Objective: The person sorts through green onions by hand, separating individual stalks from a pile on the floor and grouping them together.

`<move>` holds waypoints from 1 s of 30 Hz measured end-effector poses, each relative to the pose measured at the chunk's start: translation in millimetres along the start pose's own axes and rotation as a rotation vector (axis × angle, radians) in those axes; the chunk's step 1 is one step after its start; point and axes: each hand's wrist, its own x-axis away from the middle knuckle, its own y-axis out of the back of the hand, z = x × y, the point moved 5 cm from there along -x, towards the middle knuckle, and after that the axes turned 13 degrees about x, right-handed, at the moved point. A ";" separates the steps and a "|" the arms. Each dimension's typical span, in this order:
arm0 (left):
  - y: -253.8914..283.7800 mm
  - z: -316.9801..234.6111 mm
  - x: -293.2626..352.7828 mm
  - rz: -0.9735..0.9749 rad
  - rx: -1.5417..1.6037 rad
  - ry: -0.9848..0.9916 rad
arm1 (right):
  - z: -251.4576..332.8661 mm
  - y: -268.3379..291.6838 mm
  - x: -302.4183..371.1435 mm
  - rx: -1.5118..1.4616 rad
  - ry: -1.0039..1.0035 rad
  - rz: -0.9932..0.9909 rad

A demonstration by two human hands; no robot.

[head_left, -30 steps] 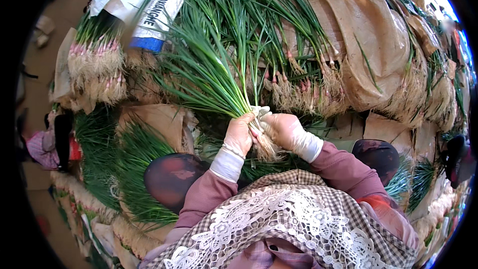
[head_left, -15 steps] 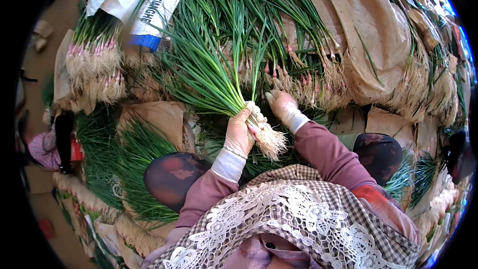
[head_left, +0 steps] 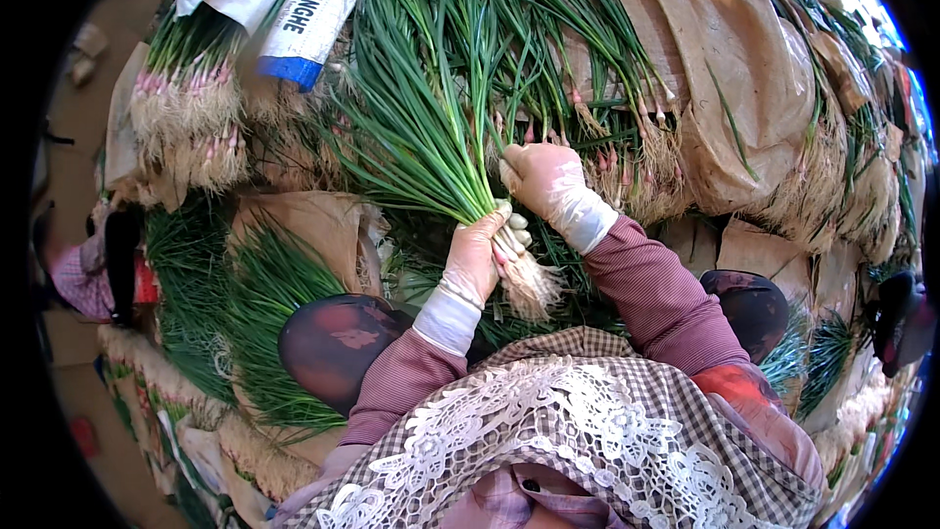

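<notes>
My left hand [head_left: 474,263] is closed round a bunch of green garlic [head_left: 460,171], just above its bulbs. The whitish bulbs [head_left: 511,235] and pale stringy roots [head_left: 534,292] stick out on the right of that fist, and the long green leaves fan up and to the left. My right hand [head_left: 550,181] is beside the bunch, above its bulbs, fingers curled in. Green stalks meet its fingertips, so it seems to pinch one; the fingers partly hide it. White cuffs show at both wrists.
Ahead lies a heap of green garlic [head_left: 617,29] with pink bulbs and roots toward me, partly under brown sacking [head_left: 700,49]. A white and blue sack [head_left: 315,20] lies at the far left. More green leaves [head_left: 279,323] flank my left knee [head_left: 343,343]. Another person [head_left: 83,269] is at the left edge.
My right hand has moved up and left, closer to the stalks, and its fingers have curled in. My left hand keeps its hold on the bunch, nearly in place.
</notes>
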 end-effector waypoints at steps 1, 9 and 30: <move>1.6 -1.2 0.0 0.009 0.032 0.054 | 2.4 3.6 -0.3 -0.009 0.051 -0.115; -50.8 -66.9 45.0 0.706 0.340 -0.088 | -53.6 -57.9 3.0 -0.033 -0.248 0.402; 21.0 -46.8 -23.6 -0.045 0.195 -0.145 | -9.6 -25.8 -13.4 -0.368 -0.249 0.099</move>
